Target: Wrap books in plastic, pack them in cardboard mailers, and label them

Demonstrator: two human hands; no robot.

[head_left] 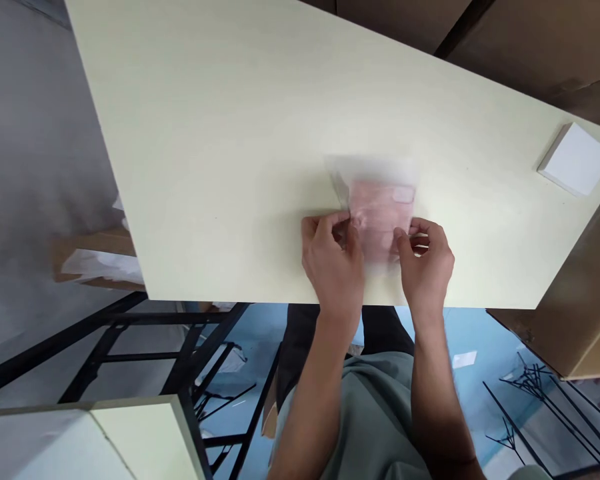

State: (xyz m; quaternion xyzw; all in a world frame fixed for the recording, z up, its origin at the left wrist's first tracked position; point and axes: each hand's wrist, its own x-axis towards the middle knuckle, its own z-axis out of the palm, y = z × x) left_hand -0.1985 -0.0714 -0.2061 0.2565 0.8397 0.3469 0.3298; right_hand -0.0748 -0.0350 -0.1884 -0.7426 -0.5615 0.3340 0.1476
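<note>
A clear plastic bag [370, 168] with a flat pink item [380, 207] inside is held just over the table near its front edge. My left hand [334, 257] pinches the bag's left side between thumb and fingers. On the opposite side, my right hand [426, 257] grips the bag's right edge, thumb on top. Motion smears the bag, so the kind of pink item inside cannot be made out; a small pale patch shows near its upper right corner.
The bag is over a cream table [205, 133]. A stack of white paper or cards [577, 159] lies at the table's right end. Cardboard boxes [545, 60] stand behind it, and another brown box [560, 333] is at the right. Black metal framing [190, 360] rises at lower left.
</note>
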